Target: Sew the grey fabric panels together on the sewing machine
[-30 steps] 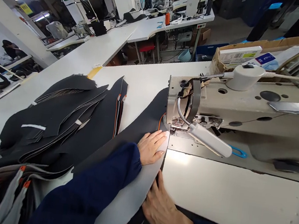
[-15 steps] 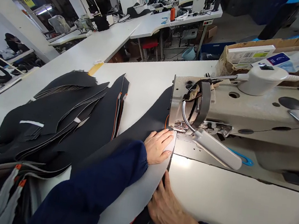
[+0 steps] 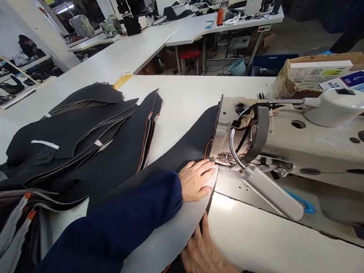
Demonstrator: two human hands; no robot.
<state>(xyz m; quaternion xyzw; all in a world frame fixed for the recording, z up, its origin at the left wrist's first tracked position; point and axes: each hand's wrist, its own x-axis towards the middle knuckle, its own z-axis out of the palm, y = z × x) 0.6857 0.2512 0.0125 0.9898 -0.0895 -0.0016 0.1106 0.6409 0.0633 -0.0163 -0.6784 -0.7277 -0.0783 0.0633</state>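
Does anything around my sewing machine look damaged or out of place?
Mostly no. The cardboard box behind the sewing machine has a ragged, crumpled corner, so it looks worn. Your left hand rests on the light gray fabric, and nothing there looks clearly askew.

The left hand (image 3: 196,182) lies flat on a pale grey piece of cloth (image 3: 162,245), its fingertips beside the foot of a sewing machine (image 3: 320,144), while the right hand (image 3: 208,259) touches the cloth's near edge, its fingers partly hidden. Stacks of dark cloth (image 3: 59,132) lie to the left on the white desk (image 3: 275,241). Behind the machine stands a cardboard box (image 3: 283,84), with a lamp (image 3: 271,192) hanging in front.
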